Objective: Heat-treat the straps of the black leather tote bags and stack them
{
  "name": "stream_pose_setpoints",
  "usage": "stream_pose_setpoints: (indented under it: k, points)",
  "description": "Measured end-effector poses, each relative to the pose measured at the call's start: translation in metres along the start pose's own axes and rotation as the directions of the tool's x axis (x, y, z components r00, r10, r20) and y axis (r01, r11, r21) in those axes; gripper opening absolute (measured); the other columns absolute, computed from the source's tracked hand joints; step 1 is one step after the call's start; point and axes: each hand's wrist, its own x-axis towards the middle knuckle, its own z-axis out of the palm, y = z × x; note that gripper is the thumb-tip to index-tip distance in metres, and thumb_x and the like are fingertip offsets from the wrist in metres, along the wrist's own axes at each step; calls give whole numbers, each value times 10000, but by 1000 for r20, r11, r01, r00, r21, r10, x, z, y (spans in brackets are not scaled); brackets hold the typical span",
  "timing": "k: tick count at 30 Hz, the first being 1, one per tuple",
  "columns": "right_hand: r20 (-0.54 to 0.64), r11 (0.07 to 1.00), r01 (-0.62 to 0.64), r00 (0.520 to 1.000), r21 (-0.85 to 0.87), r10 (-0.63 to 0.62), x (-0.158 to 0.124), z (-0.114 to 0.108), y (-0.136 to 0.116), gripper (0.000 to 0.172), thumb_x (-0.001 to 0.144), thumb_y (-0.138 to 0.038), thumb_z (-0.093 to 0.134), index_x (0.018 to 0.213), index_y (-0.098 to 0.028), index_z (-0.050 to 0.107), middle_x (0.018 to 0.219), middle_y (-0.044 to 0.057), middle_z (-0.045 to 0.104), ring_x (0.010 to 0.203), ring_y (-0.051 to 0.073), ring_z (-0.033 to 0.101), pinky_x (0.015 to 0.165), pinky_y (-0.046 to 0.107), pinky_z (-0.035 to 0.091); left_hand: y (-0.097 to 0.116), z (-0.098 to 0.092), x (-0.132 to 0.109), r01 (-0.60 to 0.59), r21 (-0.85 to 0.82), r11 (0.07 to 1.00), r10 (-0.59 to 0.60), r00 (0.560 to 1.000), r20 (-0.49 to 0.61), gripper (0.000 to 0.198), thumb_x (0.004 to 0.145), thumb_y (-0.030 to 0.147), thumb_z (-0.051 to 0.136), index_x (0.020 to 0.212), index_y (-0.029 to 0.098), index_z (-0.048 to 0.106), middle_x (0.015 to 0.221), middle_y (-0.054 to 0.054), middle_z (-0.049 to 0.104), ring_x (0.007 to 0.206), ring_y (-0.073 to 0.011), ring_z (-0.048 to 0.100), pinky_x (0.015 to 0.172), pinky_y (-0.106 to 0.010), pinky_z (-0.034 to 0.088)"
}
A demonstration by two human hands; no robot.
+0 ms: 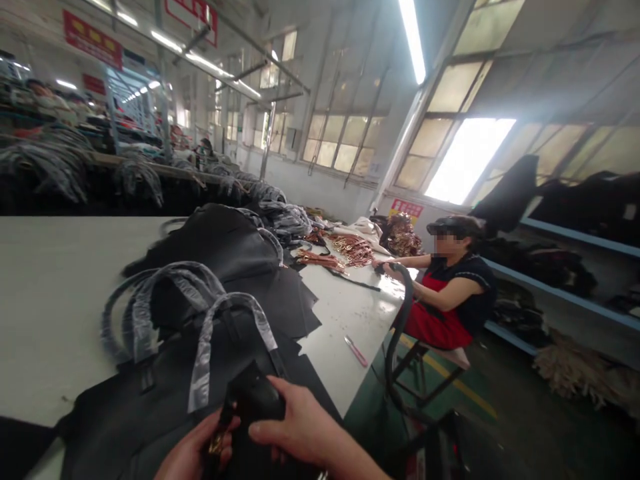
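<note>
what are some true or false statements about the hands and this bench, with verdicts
1. The left hand and right hand both grip a black piece. True.
2. The right hand holds a pink-handled tool. False: the pink-handled tool lies on the white table, away from both hands.
3. A black bag with grey-wrapped handles lies on the table. True.
4. A seated co-worker wears a blue apron. False: the apron is red.
</note>
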Motion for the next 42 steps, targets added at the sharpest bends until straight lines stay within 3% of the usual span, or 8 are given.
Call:
stream_pose_setpoints:
  k: [2, 6, 12, 17, 24, 31, 38, 42]
  points:
    - [-31, 999, -14, 999, -30, 14, -3, -1, 5, 466, 716, -238, 652, 1179, -228, 607, 644, -60, 586, 433, 84, 521, 396, 149, 404, -6, 6, -11, -3, -104, 995, 1, 1000, -19, 144, 704, 115, 703, 843, 110, 667, 762, -49, 673, 594, -114, 614, 606, -219, 531]
    - [-49, 995, -71, 997, -69, 67, -14, -9, 16, 594, 789, -279, 610, 1355, -183, 459, 580, -72, 560, 433, 101, 528, 407, 170, 414, -20, 13, -21, -252, -16, 967, 253, 967, 16, 366, 618, 165, 801, 951, 104, 662, 845, -75, 702, 697, -149, 643, 609, -216, 501]
    - [108, 982, -165, 979, -90, 175, -30, -17, 25, 665, 809, -286, 612, 1419, -169, 375, 609, -56, 570, 441, 95, 525, 411, 175, 431, -34, 13, -14, -454, 146, 879, 465, 883, -56, 407, 564, 140, 776, 952, 129, 656, 824, -51, 717, 756, -166, 661, 714, -237, 496]
    - [182, 975, -187, 961, -118, 206, -25, -7, 26, 649, 809, -241, 604, 1419, -189, 388, 591, -62, 580, 446, 97, 538, 425, 177, 446, -37, 10, -12, -468, 166, 868, 469, 883, 35, 399, 621, 206, 756, 1006, 135, 677, 892, -67, 729, 829, -198, 670, 765, -265, 497]
    - [28, 976, -165, 985, -141, 170, -7, -7, 18, 649, 814, -324, 611, 1403, -164, 389, 501, -79, 538, 427, 115, 532, 409, 183, 428, -34, 9, -13, -413, 161, 896, 418, 908, 1, 485, 582, 131, 716, 1056, 120, 613, 902, -89, 735, 806, -196, 679, 736, -260, 487]
    - [229, 962, -215, 941, -167, 250, -23, -13, 19, 613, 834, -287, 599, 1404, -190, 394, 573, -66, 569, 453, 102, 537, 434, 183, 442, -37, 7, -12, -481, 310, 820, 480, 873, 83, 374, 694, 168, 655, 1065, 131, 626, 938, -82, 733, 863, -211, 680, 746, -268, 488]
    - [44, 964, -154, 985, -215, 167, -2, -7, 18, 625, 831, -316, 598, 1404, -189, 381, 542, -69, 560, 457, 129, 566, 426, 199, 461, -39, 5, -6, -460, 322, 827, 457, 885, 90, 394, 650, 67, 617, 1037, 139, 614, 928, -78, 728, 882, -208, 683, 778, -271, 489]
    - [177, 953, -179, 958, -246, 225, -17, -16, 15, 611, 831, -273, 597, 1406, -216, 397, 633, -54, 593, 476, 110, 562, 431, 188, 456, -38, 5, -9, -455, 300, 839, 446, 889, 100, 330, 658, 87, 625, 984, 141, 604, 871, -60, 727, 801, -186, 678, 695, -239, 476]
